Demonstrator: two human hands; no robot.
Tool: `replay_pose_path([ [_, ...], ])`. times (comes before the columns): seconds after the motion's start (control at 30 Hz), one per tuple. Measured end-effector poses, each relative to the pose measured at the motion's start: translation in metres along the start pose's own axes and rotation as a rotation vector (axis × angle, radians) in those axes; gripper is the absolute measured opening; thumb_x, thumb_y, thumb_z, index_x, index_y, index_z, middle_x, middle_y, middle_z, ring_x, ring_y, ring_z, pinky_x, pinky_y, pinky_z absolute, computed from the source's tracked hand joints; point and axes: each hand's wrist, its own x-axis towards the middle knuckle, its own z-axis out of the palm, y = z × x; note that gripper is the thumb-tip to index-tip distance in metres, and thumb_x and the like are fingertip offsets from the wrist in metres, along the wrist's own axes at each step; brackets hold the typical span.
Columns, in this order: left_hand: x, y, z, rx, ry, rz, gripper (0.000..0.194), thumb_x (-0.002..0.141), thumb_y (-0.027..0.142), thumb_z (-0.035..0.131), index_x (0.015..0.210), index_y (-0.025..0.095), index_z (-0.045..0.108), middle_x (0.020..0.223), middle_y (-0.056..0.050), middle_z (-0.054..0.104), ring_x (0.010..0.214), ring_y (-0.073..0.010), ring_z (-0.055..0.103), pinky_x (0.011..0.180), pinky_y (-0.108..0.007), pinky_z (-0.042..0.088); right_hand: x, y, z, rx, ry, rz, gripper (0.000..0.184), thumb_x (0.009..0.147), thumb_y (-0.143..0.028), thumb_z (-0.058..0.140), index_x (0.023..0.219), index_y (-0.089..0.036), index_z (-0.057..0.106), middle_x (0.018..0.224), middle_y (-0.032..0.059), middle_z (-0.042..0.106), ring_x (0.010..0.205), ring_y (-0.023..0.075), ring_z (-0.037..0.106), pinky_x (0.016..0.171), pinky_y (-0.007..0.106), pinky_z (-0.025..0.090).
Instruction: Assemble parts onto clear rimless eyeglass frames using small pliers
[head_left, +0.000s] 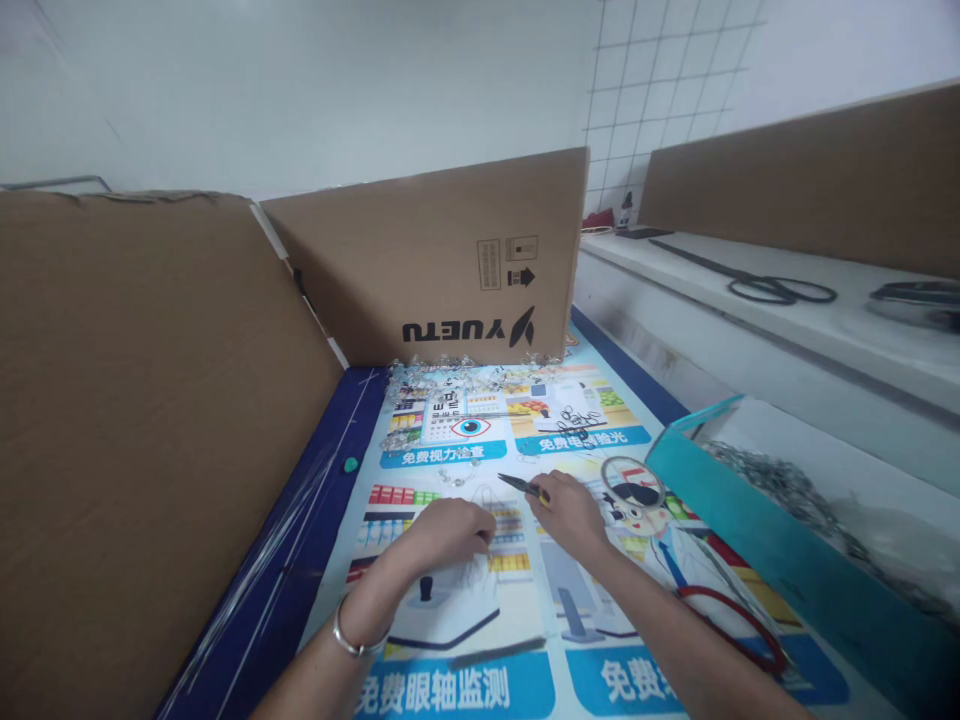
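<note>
My right hand (pixel 568 512) is closed around a small pair of pliers (pixel 516 484) with dark pointed jaws and a bit of yellow on the handle. The jaws point up and to the left, above the printed sheet. My left hand (pixel 448 532), with a silver bangle on its wrist, has its fingers curled in a pinch. A thin looped wire (pixel 486 495) rises beside its fingertips; the fingers hide most of what they hold. Several clear beads (pixel 459 470) lie just beyond both hands, and black wire pieces (pixel 577 425) lie farther right.
Cardboard panels (pixel 420 270) wall in the left and back, with many clear pieces (pixel 450 375) along the foot. At right stands a teal box (pixel 750 530) of metal pieces. Long wires (pixel 255 570) lie at left, a red ring (pixel 739 610) at lower right, scissors (pixel 780 288) on the ledge.
</note>
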Motion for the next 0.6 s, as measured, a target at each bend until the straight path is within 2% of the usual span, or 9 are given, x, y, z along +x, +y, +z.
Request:
replay_pose_path([
  [0.37, 0.0023, -0.0025, 0.0044, -0.007, 0.031, 0.052, 0.019, 0.069, 0.017, 0.049, 0.072, 0.023, 0.066, 0.078, -0.002, 0.067, 0.072, -0.0190, 0.057, 0.059, -0.024, 0.032, -0.0005, -0.0002, -0.0006, -0.009, -0.004, 0.001, 0.011, 0.075, -0.027, 0.052, 0.079, -0.023, 0.062, 0.073, 0.0000, 0.057, 0.075, 0.0141, 0.050, 0.065, 0.024, 0.030],
  [0.6, 0.0019, -0.0043, 0.0050, -0.021, 0.047, 0.124, 0.020, 0.071, 0.017, 0.048, 0.070, 0.022, 0.067, 0.075, -0.003, 0.067, 0.070, -0.0181, 0.057, 0.058, -0.024, 0.032, -0.0006, -0.0020, -0.0025, -0.007, -0.017, -0.006, 0.011, 0.075, -0.026, 0.053, 0.079, -0.022, 0.062, 0.074, 0.0001, 0.057, 0.075, 0.0135, 0.050, 0.065, 0.023, 0.030],
])
